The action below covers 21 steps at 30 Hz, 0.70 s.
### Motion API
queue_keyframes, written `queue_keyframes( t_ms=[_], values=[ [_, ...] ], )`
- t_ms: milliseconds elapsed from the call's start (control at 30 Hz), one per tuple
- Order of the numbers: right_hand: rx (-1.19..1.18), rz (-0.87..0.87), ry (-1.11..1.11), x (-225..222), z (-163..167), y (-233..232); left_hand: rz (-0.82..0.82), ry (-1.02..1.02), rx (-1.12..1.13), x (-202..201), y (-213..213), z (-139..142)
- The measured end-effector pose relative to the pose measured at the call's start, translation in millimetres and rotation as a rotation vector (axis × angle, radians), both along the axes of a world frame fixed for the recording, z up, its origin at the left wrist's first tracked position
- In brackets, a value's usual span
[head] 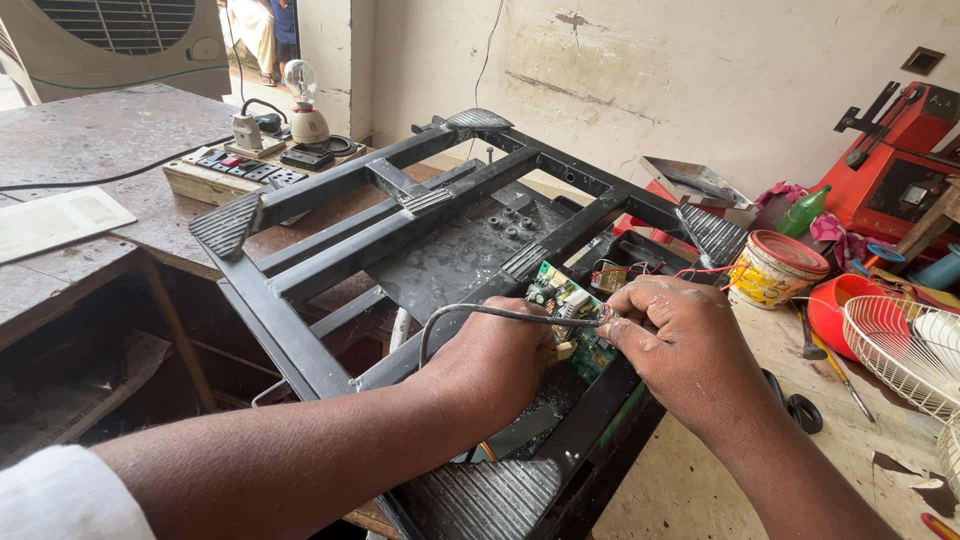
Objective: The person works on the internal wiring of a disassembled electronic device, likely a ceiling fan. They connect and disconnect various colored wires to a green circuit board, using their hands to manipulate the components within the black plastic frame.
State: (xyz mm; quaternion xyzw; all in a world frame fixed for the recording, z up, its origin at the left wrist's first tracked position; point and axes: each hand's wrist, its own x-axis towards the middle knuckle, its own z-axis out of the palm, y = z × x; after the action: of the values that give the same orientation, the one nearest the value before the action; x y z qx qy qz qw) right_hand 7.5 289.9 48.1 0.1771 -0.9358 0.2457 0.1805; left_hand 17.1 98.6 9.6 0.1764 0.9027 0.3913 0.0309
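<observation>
Circuit board (572, 318) looks light, stiff and fragile (best held by edges); left hand (495, 365) pinches it, right hand (680, 345) grips the grey wire (480, 313) above.

Stained, cracked off-white plaster wall (700, 70) behind; worn grey-brown wooden workbench (90, 140) at left; pale dusty tabletop (690, 480) at right; daylight through doorway (262, 40).

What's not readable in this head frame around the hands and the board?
- Green circuit board, head view: lower part hidden behind both hands and the black frame.
- Left hand: fingertips hidden behind its own knuckles; grip on the board unclear.
- Right hand: fingertips pinch at the grey wire; any tool too small to tell.
- Wire's lower end: hidden behind the left hand.
- Wire fan guard: cut off by the right edge.
</observation>
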Motion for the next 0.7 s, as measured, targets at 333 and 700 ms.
queue_keyframes(
  t_ms=[333, 700],
  values=[
    [0.006, -0.019, -0.015, -1, 0, 0, -0.054, 0.152, -0.053, -2, 0, -3],
    [-0.006, 0.009, 0.011, -2, -2, 1, -0.007, 0.182, 0.009, -6, -1, -12]
  ],
)
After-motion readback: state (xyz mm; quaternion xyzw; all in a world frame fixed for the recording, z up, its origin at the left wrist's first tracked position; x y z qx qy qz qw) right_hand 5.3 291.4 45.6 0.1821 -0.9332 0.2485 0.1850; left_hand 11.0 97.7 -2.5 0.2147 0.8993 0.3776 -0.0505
